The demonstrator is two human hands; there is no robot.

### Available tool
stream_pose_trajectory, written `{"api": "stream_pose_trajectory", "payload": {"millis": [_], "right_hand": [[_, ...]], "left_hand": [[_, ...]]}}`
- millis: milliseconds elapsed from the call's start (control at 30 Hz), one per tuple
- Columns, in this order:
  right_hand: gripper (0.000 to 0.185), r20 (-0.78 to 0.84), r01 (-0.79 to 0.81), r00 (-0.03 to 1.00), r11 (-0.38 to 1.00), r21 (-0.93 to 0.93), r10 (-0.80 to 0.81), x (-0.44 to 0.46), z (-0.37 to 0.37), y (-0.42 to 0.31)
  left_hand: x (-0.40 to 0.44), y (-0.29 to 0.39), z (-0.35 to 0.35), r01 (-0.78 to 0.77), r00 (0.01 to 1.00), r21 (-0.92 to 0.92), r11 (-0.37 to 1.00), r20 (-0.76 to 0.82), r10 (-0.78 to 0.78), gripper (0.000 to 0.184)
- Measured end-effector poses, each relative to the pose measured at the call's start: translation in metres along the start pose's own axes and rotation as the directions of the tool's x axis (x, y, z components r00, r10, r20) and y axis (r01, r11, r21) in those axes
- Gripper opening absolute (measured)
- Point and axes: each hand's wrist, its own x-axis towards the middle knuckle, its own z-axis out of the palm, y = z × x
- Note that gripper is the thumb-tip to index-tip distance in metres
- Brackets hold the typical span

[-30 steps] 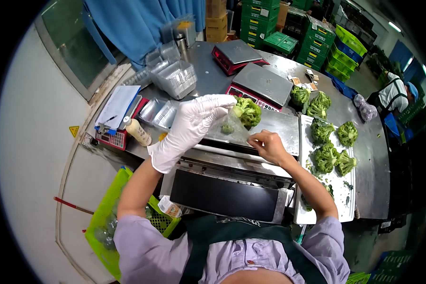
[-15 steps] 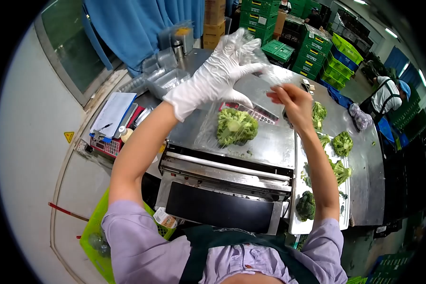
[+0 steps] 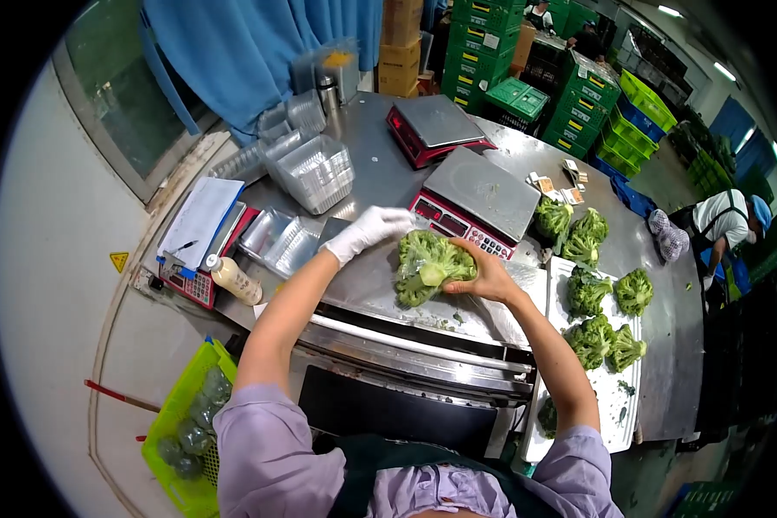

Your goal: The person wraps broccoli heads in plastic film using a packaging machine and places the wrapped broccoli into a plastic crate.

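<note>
A head of broccoli [image 3: 432, 269] lies stem side up on the metal table, with clear plastic film over at least part of it. My right hand [image 3: 485, 274], bare, curves round its right side, thumb below and fingers above. My left hand [image 3: 373, 233], in a white glove, is at the upper left of the broccoli. Its fingers are drawn together on the plastic film [image 3: 419, 223], and the fingertips are slightly blurred. More clear film trails right of the broccoli, under my right wrist. Behind my hands stands a red scale [image 3: 479, 194] with a grey pan.
Right, a white tray [image 3: 626, 413] carries several broccoli heads. A wrapping machine [image 3: 414, 341] borders the table's near edge. Left are clear plastic trays [image 3: 315, 177], a bottle [image 3: 233, 279] and a clipboard [image 3: 200, 216]. A second scale [image 3: 436, 121] stands behind. A co-worker [image 3: 725, 220] bends at far right.
Both hands have come down from above the table to the broccoli. My right hand has taken hold of it. The film raised by my left hand is lowered, uncovering the scales behind.
</note>
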Motion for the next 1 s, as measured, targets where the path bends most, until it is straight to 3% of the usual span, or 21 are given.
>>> {"api": "stream_pose_trajectory", "payload": {"millis": [33,67,133,167,200,233,267,300,367,400,467,500,600,667,767,833,867,933,967,1000], "right_hand": [[0.093,0.006,-0.01,1.0,1.0,-0.006,0.01,-0.001,-0.002,-0.003],[0.09,0.012,-0.02,1.0,1.0,-0.012,0.02,-0.002,-0.002,-0.004],[0.087,-0.011,-0.013,1.0,0.999,-0.034,0.012,-0.001,-0.001,-0.002],[0.086,-0.016,-0.017,1.0,1.0,-0.022,0.016,-0.001,-0.001,-0.002],[0.086,-0.022,-0.019,1.0,1.0,-0.01,0.019,-0.002,0.0,-0.003],[0.086,-0.029,-0.032,0.999,0.999,-0.022,0.031,-0.002,0.001,0.0],[0.086,-0.033,-0.032,0.999,0.999,-0.02,0.032,-0.002,0.003,0.002],[0.086,-0.048,-0.023,0.999,1.0,-0.022,0.022,-0.002,0.003,0.003],[0.086,-0.066,-0.009,0.998,1.0,-0.026,0.007,-0.001,0.003,0.002],[0.084,-0.071,-0.037,0.997,0.999,-0.024,0.035,-0.001,0.003,-0.001],[0.081,-0.078,-0.055,0.996,0.998,-0.024,0.053,-0.002,0.005,-0.01],[0.079,-0.081,-0.07,0.995,0.996,-0.047,0.066,-0.003,0.005,-0.016],[0.075,-0.155,-0.017,0.988,0.996,-0.092,0.003,-0.019,0.009,-0.032],[0.073,-0.13,-0.051,0.991,0.995,-0.09,0.039,-0.04,0.002,-0.05],[0.078,-0.116,0.003,0.993,0.991,-0.134,-0.019,-0.08,0.0,-0.092],[0.08,-0.11,0.06,0.991,0.988,-0.139,-0.076,-0.112,0.01,-0.103],[0.078,-0.044,-0.034,0.999,0.993,-0.112,0.029,-0.133,0.013,-0.121],[0.078,0.172,-0.293,0.934,0.947,-0.135,0.314,-0.168,0.019,-0.156],[0.079,0.267,-0.374,0.89,0.927,-0.039,0.37,-0.187,0.034,-0.146],[0.079,0.366,-0.459,0.835,0.887,0.049,0.411,-0.207,0.052,-0.131]], "left_hand": [[-0.007,0.018,-0.001,0.058,0.978,-0.288,0.956,-0.174,-0.111,0.038],[-0.005,0.023,-0.01,0.039,0.942,-0.369,0.929,-0.296,-0.157,0.041],[-0.012,0.042,-0.023,0.174,0.865,-0.079,0.982,-0.464,-0.19,0.042],[-0.013,0.04,-0.03,0.104,0.895,0.059,0.993,-0.441,-0.068,0.051],[-0.021,0.051,-0.023,0.107,0.896,0.061,0.992,-0.439,-0.069,0.051],[-0.034,0.061,-0.013,-0.046,0.95,0.409,0.911,-0.264,0.167,0.065],[-0.049,0.074,0.0,-0.235,0.944,0.674,0.701,-0.014,0.33,0.08],[-0.062,0.085,0.014,-0.177,0.983,0.486,0.856,0.125,0.133,0.093],[-0.08,0.071,0.035,-0.172,0.959,0.518,0.838,0.282,0.023,0.109],[-0.08,0.067,0.038,-0.221,0.967,0.588,0.778,0.238,0.095,0.104],[-0.07,0.041,0.037,-0.28,0.96,0.511,0.813,0.156,0.233,0.093],[-0.067,0.039,0.037,-0.302,0.953,0.45,0.841,0.11,0.283,0.077],[-0.088,0.038,0.051,-0.257,0.965,0.326,0.91,0.03,0.262,0.067],[-0.109,0.056,0.063,-0.264,0.958,0.286,0.921,-0.031,0.285,0.065],[-0.147,0.083,0.075,-0.368,0.911,0.383,0.847,-0.034,0.411,0.072],[-0.181,0.098,0.088,-0.36,0.924,0.336,0.87,-0.002,0.382,0.071],[-0.199,0.101,0.094,-0.371,0.923,0.331,0.868,0.029,0.383,0.069],[-0.238,0.102,0.109,-0.303,0.952,0.256,0.918,0.119,0.281,0.066],[-0.26,0.114,0.116,-0.064,0.982,0.104,0.993,0.186,0.044,0.059],[-0.278,0.102,0.122,0.159,0.94,0.062,0.985,0.296,-0.17,0.053]]}}
